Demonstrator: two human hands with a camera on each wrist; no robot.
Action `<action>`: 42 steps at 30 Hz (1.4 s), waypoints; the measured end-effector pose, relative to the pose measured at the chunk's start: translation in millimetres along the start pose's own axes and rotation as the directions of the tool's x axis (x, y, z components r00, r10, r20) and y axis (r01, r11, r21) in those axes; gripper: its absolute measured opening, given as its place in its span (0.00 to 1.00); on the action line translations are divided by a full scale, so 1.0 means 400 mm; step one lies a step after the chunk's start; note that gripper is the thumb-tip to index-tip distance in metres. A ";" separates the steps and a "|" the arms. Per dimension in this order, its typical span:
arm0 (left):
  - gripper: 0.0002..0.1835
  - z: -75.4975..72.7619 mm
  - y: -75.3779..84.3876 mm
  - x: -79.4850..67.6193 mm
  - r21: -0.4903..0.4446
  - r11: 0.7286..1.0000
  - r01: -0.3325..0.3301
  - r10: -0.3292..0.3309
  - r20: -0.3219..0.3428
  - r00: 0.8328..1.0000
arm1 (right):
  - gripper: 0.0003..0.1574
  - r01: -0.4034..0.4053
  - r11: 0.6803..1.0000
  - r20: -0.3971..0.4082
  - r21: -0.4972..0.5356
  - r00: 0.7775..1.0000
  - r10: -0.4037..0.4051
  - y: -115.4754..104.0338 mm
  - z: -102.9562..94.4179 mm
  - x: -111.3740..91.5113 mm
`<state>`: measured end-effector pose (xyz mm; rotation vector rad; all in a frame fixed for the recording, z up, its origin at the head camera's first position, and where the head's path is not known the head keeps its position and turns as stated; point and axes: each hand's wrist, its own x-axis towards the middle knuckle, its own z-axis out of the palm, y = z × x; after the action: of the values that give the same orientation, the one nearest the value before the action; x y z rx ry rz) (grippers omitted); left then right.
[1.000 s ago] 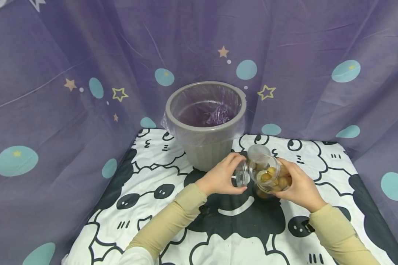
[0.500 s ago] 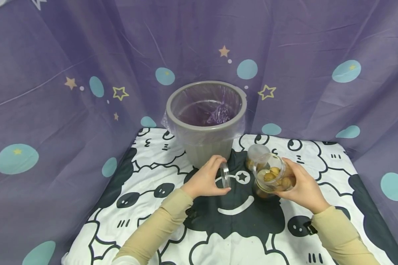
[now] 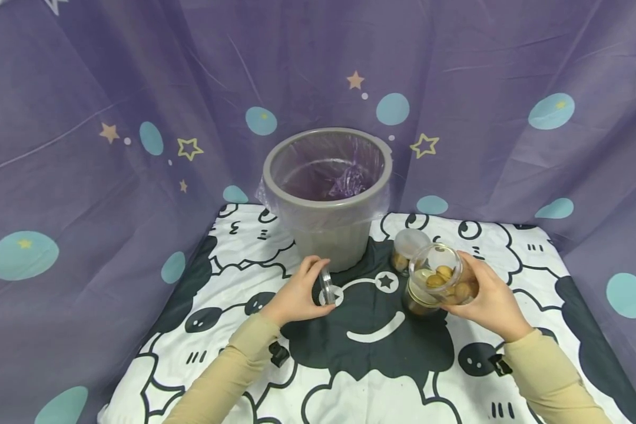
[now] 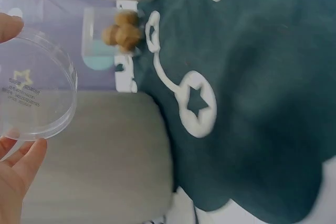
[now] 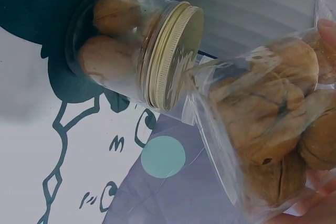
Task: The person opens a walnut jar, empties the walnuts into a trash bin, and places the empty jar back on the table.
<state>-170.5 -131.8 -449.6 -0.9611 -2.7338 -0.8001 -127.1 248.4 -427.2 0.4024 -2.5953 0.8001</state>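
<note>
My left hand (image 3: 298, 294) pinches a round clear lid (image 3: 327, 285) by its edge, upright, in front of the bin. Small dark print shows on that lid (image 4: 39, 87) in the left wrist view. To the right, my right hand (image 3: 490, 294) grips a clear uncapped jar (image 3: 436, 274) with several walnuts (image 5: 262, 114) inside, its mouth tilted toward the left. Just below the held jar, a gold-lidded jar (image 5: 113, 45) stands on the cloth, walnuts visible through its wall. Behind it is a clear jar with a pale lid (image 3: 410, 244), also holding brown, walnut-like pieces.
A grey bin (image 3: 328, 235) lined with a thin translucent purple bag (image 3: 350, 182) stands at the back middle. The table has a black-and-white cartoon cloth (image 3: 371, 388). A purple curtain (image 3: 482, 70) with stars and blue spots hangs behind and at both sides.
My left hand has drawn the clear lid away to the left from the held jar's mouth. My right hand has shifted slightly right with the jar, uncovering more of the gold-lidded one.
</note>
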 end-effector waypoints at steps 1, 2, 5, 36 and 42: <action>0.47 -0.001 -0.007 -0.007 0.001 1.000 0.011 -0.011 0.003 1.000 | 0.69 -0.003 1.000 0.000 -0.001 1.000 0.003 0.000 0.000 -0.001; 0.47 -0.002 -0.013 -0.014 0.002 1.000 0.023 -0.023 0.008 1.000 | 0.69 -0.005 1.000 0.000 0.001 1.000 0.005 0.000 -0.001 -0.001; 0.47 -0.005 -0.032 -0.034 0.025 0.998 0.064 -0.064 0.022 0.998 | 0.69 -0.014 1.000 -0.002 0.003 1.000 0.014 0.001 -0.003 -0.002; 0.47 -0.022 -0.159 -0.156 0.145 0.960 0.240 -0.229 -0.088 0.969 | 0.69 -0.058 0.998 0.000 0.027 0.998 0.058 0.003 -0.003 -0.011; 0.47 -0.010 -0.183 -0.170 0.153 0.952 0.265 -0.249 -0.114 0.962 | 0.69 -0.071 0.997 0.012 0.020 0.997 0.071 0.001 -0.005 -0.016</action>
<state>-162.1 -218.9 -498.1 -0.5274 -2.8242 -0.6204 -121.1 250.8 -428.7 0.3229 -2.6272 0.8510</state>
